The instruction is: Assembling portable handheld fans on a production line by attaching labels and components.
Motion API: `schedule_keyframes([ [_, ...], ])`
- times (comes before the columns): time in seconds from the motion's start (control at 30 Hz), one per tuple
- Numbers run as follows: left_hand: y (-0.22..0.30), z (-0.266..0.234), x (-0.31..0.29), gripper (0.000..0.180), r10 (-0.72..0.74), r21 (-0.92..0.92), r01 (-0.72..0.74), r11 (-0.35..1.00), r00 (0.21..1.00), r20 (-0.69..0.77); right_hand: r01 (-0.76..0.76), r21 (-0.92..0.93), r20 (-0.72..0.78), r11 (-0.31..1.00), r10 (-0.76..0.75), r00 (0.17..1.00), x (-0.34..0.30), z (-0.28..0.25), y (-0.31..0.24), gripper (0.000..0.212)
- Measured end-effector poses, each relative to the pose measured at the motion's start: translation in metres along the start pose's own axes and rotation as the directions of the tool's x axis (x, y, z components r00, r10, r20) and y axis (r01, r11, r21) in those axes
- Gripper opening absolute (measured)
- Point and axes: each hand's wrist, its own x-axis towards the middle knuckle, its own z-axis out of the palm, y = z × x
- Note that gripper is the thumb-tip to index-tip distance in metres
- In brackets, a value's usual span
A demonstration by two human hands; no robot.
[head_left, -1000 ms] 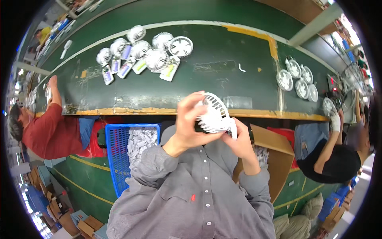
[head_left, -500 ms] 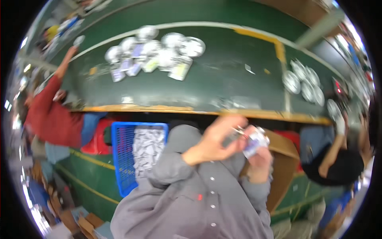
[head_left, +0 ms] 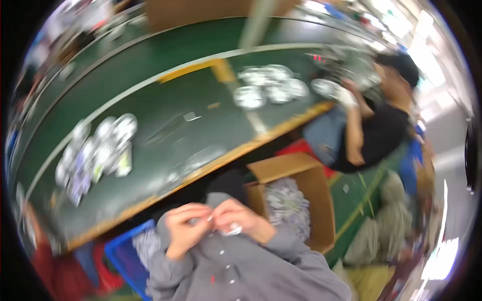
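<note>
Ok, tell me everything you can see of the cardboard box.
The cardboard box is brown, open-topped, with a flap folded out toward the table. It holds a heap of small pale, purplish pieces, too blurred to identify. It stands beside the right forearm; whether the sleeve touches it is unclear.
</note>
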Motion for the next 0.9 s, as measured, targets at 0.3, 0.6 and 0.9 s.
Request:
schedule_keyframes([
  [0.3,-0.038,-0.043,0.032,0.012,-0.066,-0.207,0.033,0.978,0.986,-0.154,-0.006,-0.276,-0.478,0.961,-0.132,0.869,-0.112,-0.120,0.032,0.032],
  [0.6,0.030,0.012,0.043,0.019,0.133,0.255,-0.208,0.944,0.951,0.281,-0.017,-0.985,-0.139,0.172,-0.732,0.667,-0.068,-0.051,0.039,0.050],
  [0.9,0.033,0.034,0.040,0.009,0.225,0.265,-0.394,0.880,0.838,0.497,0.171,-0.949,-0.051,0.264,-0.666,0.744,-0.007,-0.020,0.053,0.039],
])
